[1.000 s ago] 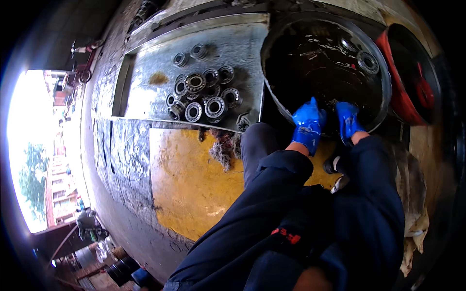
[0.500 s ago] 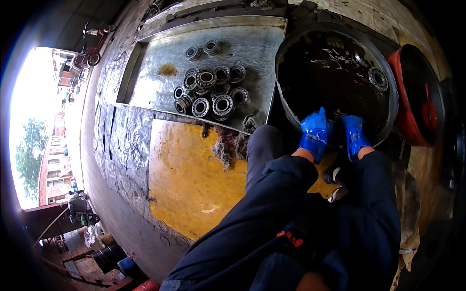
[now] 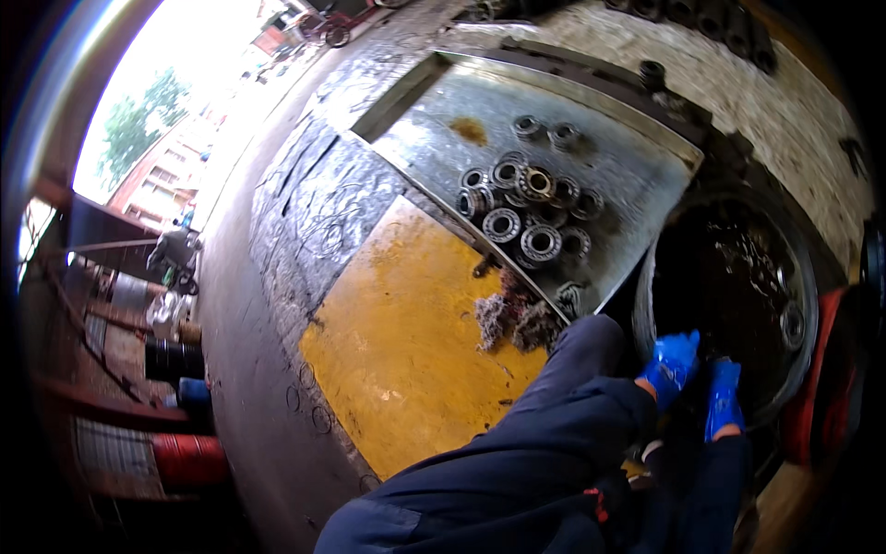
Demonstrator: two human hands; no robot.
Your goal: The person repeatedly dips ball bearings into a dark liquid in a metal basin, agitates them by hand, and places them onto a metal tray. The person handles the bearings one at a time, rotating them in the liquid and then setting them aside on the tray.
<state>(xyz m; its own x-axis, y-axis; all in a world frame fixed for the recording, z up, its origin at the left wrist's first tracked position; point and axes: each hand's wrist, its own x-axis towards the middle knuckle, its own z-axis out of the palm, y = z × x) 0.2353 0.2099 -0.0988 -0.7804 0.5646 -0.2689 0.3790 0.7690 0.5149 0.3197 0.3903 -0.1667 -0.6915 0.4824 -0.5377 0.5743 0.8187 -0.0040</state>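
Observation:
Both my hands wear blue rubber gloves and reach over the near rim of a round metal tub [image 3: 646, 300] of dark liquid. My left hand [image 3: 672, 367] is closed just inside the rim. Close on its right, my right hand [image 3: 724, 399] points down into the tub with its fingers bent. What lies between them is too dark to make out. One ring-shaped bearing [image 3: 792, 325] rests at the tub's right inner side. To the left, several bearings [image 3: 540, 243] sit heaped in a shallow metal tray [image 3: 429, 129], and two more stand apart behind the heap.
A yellow sheet [image 3: 397, 314] covers the floor left of my legs, with fibrous scraps [image 3: 531, 323] at its corner by the tray. Tight against the tub's right side stands a red container [image 3: 817, 388]. Dark cylindrical parts [image 3: 711, 18] line the far right; drums [image 3: 189, 459] stand at far left.
The view has turned left, so tray, tub and hands appear farther right and lower. Both hands stay at the tub's near rim, close together.

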